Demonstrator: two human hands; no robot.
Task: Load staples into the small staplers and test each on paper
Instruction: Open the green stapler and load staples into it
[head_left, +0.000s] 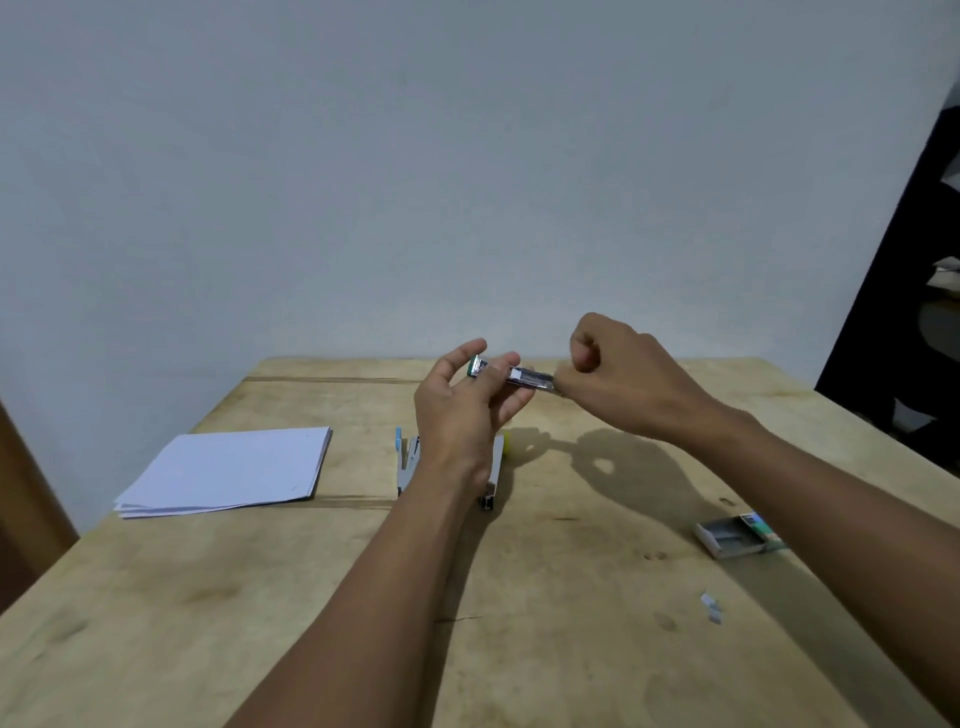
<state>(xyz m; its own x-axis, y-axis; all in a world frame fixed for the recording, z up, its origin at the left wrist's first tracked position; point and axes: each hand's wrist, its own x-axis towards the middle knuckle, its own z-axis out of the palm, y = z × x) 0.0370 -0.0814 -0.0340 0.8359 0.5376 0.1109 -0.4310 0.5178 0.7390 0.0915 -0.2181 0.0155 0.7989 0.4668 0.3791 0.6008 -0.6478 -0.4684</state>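
Our left grip (457, 410) held the green-capped stapler (524, 375) above the tabletop (571, 623), fingers curled round it, while our right grip (623, 384) pinched its bare metal end. Below lay the blue-tipped stapler (408, 460) and the yellow-tipped stapler (496, 467). The paper (228, 470) sat left, the open staple box (737, 535) right.

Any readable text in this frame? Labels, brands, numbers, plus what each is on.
No text can be read.
Staple box: coloured print on its sleeve, too blurred to read.
Green-ended stapler, held between left hand and right hand: no legible marking.
Blue-tipped stapler and yellow-tipped stapler on the table: no marking visible.
Paper stack: top sheet looks blank.
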